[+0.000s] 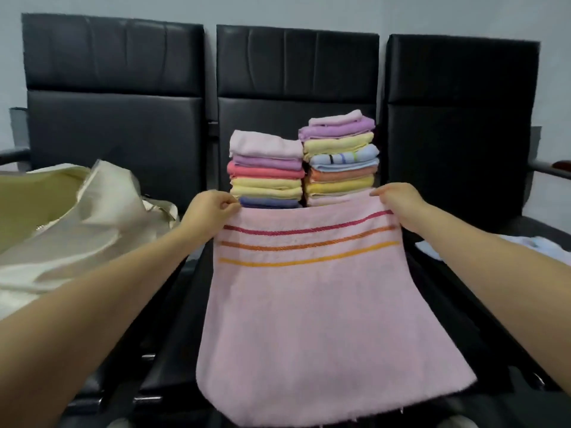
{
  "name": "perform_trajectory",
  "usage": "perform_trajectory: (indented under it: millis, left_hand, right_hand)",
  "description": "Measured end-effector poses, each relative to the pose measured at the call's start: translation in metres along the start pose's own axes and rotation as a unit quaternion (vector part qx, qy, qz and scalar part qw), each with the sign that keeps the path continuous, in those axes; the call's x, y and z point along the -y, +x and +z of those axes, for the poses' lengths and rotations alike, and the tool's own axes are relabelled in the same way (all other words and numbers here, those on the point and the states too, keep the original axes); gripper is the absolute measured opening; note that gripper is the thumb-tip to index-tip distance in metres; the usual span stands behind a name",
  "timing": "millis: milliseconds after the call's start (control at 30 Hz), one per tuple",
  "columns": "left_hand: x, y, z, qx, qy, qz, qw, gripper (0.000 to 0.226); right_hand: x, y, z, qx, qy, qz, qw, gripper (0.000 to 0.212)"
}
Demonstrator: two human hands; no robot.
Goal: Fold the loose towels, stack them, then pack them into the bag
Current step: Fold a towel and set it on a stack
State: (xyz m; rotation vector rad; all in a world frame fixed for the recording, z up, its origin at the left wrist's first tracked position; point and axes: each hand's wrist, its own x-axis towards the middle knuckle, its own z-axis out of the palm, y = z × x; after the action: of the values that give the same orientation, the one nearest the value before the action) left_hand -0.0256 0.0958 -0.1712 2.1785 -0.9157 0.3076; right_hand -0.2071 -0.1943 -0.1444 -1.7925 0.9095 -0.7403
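A pink towel (318,316) with red, orange and yellow stripes is stretched out flat over the middle chair seat. My left hand (207,214) pinches its far left corner and my right hand (398,202) pinches its far right corner. Behind the towel stand two stacks of folded towels: a lower left stack (265,171) and a taller right stack (340,156), both against the chair back. A cream cloth bag (61,217) lies open on the left chair seat.
Three black padded chairs stand side by side against a pale wall; the middle chair back (296,72) rises behind the stacks. On the right chair seat lies a loose pale blue and white towel (525,245). Armrests jut out at far left and right.
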Motion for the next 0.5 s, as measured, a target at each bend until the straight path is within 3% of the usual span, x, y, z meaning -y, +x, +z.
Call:
perform_trajectory:
  millis: [300, 400, 500]
  left_hand:
    - [0.063, 0.047, 0.101, -0.004, 0.118, -0.012, 0.993, 0.021]
    - [0.08, 0.05, 0.118, 0.017, 0.144, -0.057, 0.988, 0.023]
    - [0.081, 0.05, 0.117, 0.027, 0.124, -0.104, 0.986, 0.03]
  right_hand:
    - [-0.094, 0.061, 0.057, -0.047, -0.133, -0.089, 0.986, 0.025]
    - [-0.118, 0.067, 0.064, -0.034, -0.244, -0.09, 0.965, 0.03]
    - [-0.111, 0.057, 0.066, -0.072, -0.352, -0.095, 0.928, 0.038]
